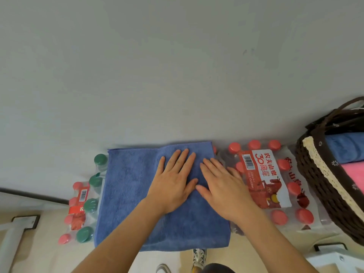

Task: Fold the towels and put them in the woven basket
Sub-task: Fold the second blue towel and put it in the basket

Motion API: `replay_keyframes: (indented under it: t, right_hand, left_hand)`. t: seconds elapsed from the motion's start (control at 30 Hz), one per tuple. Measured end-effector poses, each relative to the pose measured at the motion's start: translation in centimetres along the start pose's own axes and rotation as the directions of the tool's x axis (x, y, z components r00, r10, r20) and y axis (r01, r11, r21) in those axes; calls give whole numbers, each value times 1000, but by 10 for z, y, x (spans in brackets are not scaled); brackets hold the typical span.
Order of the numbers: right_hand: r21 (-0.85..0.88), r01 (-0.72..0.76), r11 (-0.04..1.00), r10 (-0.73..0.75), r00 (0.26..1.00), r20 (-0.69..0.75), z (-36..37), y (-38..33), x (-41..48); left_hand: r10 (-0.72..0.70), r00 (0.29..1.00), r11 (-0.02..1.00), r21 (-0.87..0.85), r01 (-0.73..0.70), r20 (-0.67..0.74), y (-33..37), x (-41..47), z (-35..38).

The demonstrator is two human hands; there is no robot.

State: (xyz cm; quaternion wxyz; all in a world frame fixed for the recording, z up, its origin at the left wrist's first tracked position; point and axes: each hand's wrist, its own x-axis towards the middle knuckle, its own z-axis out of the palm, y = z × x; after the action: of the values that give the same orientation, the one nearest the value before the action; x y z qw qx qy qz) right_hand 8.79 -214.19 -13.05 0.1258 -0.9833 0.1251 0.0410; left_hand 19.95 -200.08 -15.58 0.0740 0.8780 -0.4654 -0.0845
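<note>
both flat, open hands, left hand (173, 182) and right hand (222, 186), press the blue towel (128, 194) beneath.

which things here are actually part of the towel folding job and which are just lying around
Part of the job:
- blue towel, spread flat under the left hand and right hand
- woven basket at the right
- folded blue towel and pink towel inside it

Just lying about:
- red-capped water pack
- green-capped bottles
</note>
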Motion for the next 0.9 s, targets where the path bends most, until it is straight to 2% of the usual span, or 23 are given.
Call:
replay_keyframes:
  t: [0.07, 0.13, 0.2, 0.27, 0.33, 0.4, 0.47, 0.5, 0.53, 0.57, 0.63, 0.67, 0.73, 0.8, 0.83, 0.9]
  right_hand:
    - [-24, -47, 999, 51, 975, 217, 4, -3, -10]
    - [-56, -69, 996, 81, 969, 234, 3, -5, -10]
    - [-67, -98, 993, 107, 981, 159, 3, -7, -11]
    - [-80, -100, 992, 99, 995, -14, 1, -12, -20]
    - [-65, -41, 997, 25, 975, -221, 3, -22, -39]
    - [-51, 88, 995, -100, 932, -349, 13, -36, -65]
    - [-10, 147, 989, -142, 935, -326, 24, -49, -92]
    - [51, 107, 993, -87, 952, -295, 30, -53, -104]
    - [120, 17, 993, 16, 962, -273, 35, -55, -115]
    - [204, -104, 973, 154, 956, -250, 42, -56, -125]
    - [412, -341, 845, 447, 873, -193, 53, -58, -141]
    - [511, -416, 753, 554, 819, -150, 58, -58, -145]
    - [672, -480, 564, 672, 739, -36, 67, -61, -148]
    - [805, -457, 377, 717, 695, 59, 72, -66, -145]
    - [853, -427, 302, 727, 681, 83, 73, -69, -143]
    - [896, -381, 226, 751, 655, 89, 74, -72, -140]
  left_hand:
    - [-15, 999, 997, -70, 13, -30, -8, -11, -11]
    - [-3, 991, 996, -85, -8, -134, -23, -33, -22]
    - [-43, 967, 993, -115, 14, -252, -42, -69, -29]
    - [-125, 934, 985, -154, 76, -335, -58, -112, -32]
    - [-162, 925, 977, -186, 102, -345, -67, -153, -31]
    - [-129, 942, 976, -207, 65, -310, -68, -186, -24]
    - [-117, 954, 973, -223, 54, -277, -64, -210, -14]
    - [-191, 948, 957, -263, 123, -254, -62, -220, -10]
    - [-324, 921, 914, -325, 244, -218, -59, -229, -6]
    - [-488, 859, 822, -412, 393, -155, -58, -236, -4]
    - [-710, 704, 585, -571, 576, -18, -59, -246, 5]
    - [-746, 665, 514, -622, 590, 15, -62, -250, 10]
    - [-761, 645, 417, -712, 565, 67, -65, -252, 18]
    - [-757, 642, 308, -800, 516, 122, -66, -249, 22]
    - [-757, 636, 255, -828, 499, 149, -65, -246, 22]
    - [-763, 620, 169, -869, 466, 185, -63, -242, 22]
